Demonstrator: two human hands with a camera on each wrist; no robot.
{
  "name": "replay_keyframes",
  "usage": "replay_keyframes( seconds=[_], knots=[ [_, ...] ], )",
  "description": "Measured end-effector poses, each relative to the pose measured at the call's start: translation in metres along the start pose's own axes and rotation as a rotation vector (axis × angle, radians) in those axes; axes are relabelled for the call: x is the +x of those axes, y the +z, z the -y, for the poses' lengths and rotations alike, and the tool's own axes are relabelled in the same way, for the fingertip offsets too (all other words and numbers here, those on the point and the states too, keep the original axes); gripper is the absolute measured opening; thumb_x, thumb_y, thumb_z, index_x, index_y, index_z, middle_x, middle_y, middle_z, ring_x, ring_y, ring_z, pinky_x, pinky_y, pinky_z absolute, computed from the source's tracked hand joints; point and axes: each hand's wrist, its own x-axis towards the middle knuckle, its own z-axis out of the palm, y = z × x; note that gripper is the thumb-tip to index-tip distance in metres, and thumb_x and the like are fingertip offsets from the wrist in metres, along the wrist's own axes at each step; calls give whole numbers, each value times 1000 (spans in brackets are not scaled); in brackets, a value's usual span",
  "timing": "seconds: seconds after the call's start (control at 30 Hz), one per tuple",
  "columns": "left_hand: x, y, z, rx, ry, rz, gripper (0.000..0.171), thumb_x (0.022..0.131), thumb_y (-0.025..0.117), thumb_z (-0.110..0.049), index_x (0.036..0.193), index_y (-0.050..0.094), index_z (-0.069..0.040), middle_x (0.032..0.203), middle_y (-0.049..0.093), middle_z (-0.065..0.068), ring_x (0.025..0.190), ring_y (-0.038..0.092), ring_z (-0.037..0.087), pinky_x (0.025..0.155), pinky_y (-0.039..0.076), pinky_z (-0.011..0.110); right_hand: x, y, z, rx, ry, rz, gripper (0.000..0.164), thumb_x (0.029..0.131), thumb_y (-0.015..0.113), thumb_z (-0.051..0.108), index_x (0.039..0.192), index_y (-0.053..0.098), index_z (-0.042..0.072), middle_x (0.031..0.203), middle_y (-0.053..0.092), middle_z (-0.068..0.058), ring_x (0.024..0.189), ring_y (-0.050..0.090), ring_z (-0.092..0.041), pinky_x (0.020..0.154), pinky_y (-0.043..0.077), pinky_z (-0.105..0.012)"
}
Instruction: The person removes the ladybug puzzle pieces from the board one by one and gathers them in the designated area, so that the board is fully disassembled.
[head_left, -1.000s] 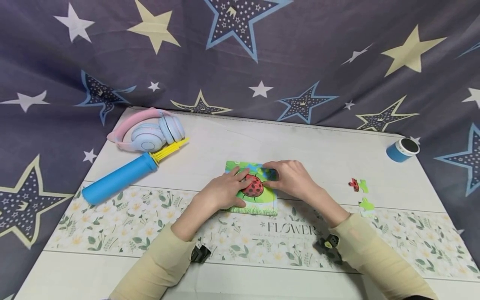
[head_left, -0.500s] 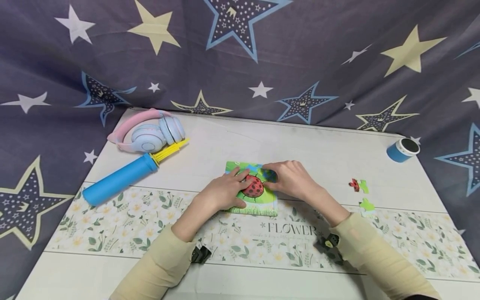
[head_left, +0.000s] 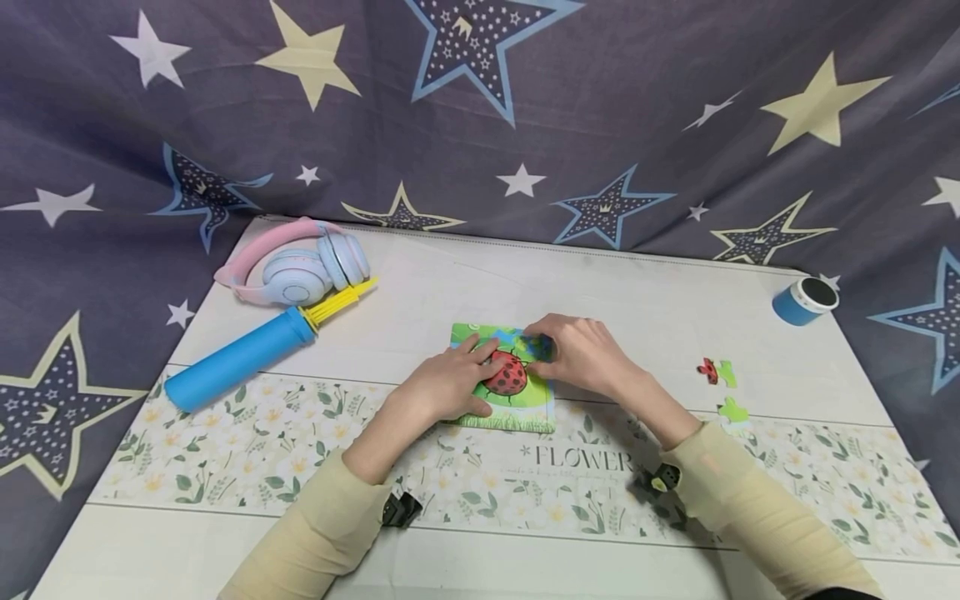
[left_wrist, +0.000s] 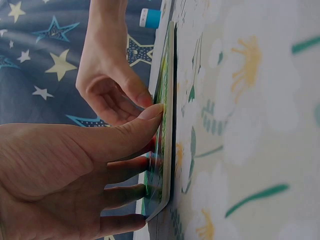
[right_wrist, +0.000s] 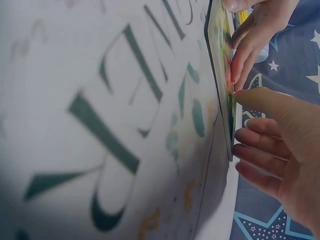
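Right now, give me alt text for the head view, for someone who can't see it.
A person's left hand rests on a ladybug puzzle, the right hand at its upper-right part. Loose pieces lie on the table to the right; headphones and a blue pump lie to the left.

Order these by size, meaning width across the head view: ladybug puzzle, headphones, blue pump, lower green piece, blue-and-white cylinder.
1. Blue pump
2. Headphones
3. Ladybug puzzle, partly under the left hand
4. Blue-and-white cylinder
5. Lower green piece
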Motion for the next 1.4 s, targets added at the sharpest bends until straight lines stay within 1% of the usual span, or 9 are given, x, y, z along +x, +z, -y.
replay_keyframes(
  seconds=[0.2,0.4,0.57,0.7,0.87,1.0,1.2,1.27,1.4],
  knots=[
    [-1,0,-1,-5,1,-5,78,93,76,-37,159,40,-16,174,17,6,163,10,32,129,26,54,3,-4,0,64,40,27,54,79,89,31,125,73,10,116,78,-5,101,76,-24,85,62,-44],
    [-1,-1,-1,-8,3,-8,78,93,76,-37,159,41,-16,174,17,7,163,10,33,128,26,55,6,-8,0,77,67,73,54,79,88,31,127,73,12,117,78,-4,103,75,-24,87,61,-45],
    [-1,0,0,-11,4,-9,77,93,76,-37,159,41,-16,174,17,7,163,11,33,128,26,55,6,-8,0,75,65,86,54,79,88,32,127,73,12,117,78,-4,108,73,-25,89,61,-47],
    [0,1,0,-7,8,-13,77,93,76,-37,158,42,-15,174,18,7,163,12,33,128,27,55,6,-7,0,79,56,84,54,78,89,31,126,73,11,117,77,-5,113,71,-26,92,60,-48],
    [1,2,0,-4,9,-11,77,93,75,-37,158,42,-16,174,17,6,163,11,32,128,27,55,6,-4,-2,90,48,75,54,77,89,29,126,73,11,116,77,-6,111,70,-26,93,59,-47],
    [1,1,0,-5,6,-13,76,93,76,-37,158,43,-16,174,18,6,163,11,33,128,28,55,5,-4,-2,99,43,62,55,76,89,29,126,73,11,116,77,-6,106,71,-24,91,59,-46],
    [0,1,-1,-1,1,-13,76,93,76,-38,158,43,-17,174,17,5,163,11,32,127,28,55,3,-6,-2,104,49,49,56,76,88,29,127,73,12,117,74,-4,94,71,-19,84,59,-41],
    [0,1,-1,1,1,-14,76,92,76,-37,158,43,-17,174,17,6,163,11,32,127,28,56,2,-7,-2,100,52,44,56,76,88,29,128,72,12,119,73,-5,95,71,-20,84,59,-42],
    [0,1,0,-2,2,-14,76,93,76,-37,158,43,-16,174,17,6,163,11,33,128,28,55,-1,-9,-5,103,44,15,57,76,88,28,129,72,12,123,72,-6,105,72,-25,92,59,-46]
  ],
)
